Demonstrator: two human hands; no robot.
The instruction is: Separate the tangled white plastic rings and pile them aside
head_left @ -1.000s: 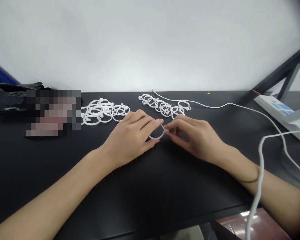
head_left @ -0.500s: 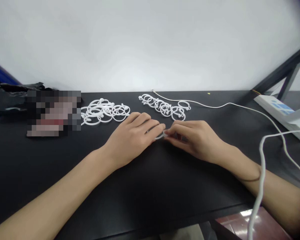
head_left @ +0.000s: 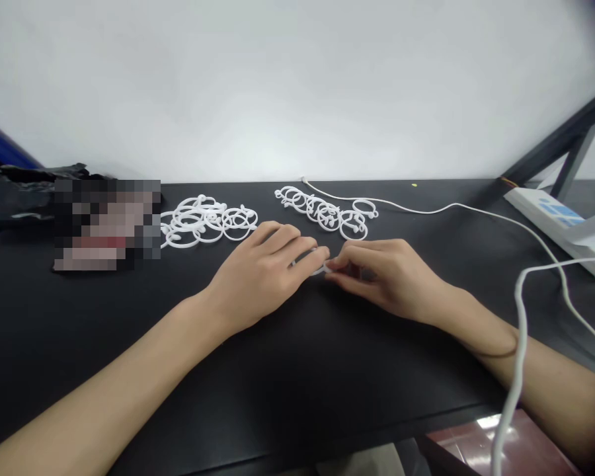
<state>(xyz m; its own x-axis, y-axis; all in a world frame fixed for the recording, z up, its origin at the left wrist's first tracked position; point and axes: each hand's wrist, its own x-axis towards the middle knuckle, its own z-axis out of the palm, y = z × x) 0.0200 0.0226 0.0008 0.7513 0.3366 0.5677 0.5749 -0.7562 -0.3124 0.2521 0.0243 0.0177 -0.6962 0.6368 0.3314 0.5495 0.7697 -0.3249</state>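
Note:
A white curtain ring (head_left: pixel 318 271) is held low over the black table between my two hands, most of it hidden by fingers. My left hand (head_left: pixel 265 271) lies palm down, its fingers curled over the ring's left side; its thumb is out of sight. From the other side, my right hand (head_left: pixel 394 272) pinches the ring's right edge between thumb and fingertips. Beyond my left hand is a tangled heap of white curtain rings (head_left: pixel 208 228), each with a small eyelet. A second, looser group of such rings (head_left: pixel 322 215) lies behind both hands.
A white cable (head_left: pixel 429 212) crosses the table's back right; a thicker stretch hangs over my right forearm. At the right stands a white and blue box-like object (head_left: pixel 558 221). Black plastic (head_left: pixel 22 198) and a blurred-out patch (head_left: pixel 106 225) are at the left. A pale wall rises behind.
The fingertips of my left hand have shifted slightly over the ring, and less of it shows at the right pinch. Both ring heaps stay in place.

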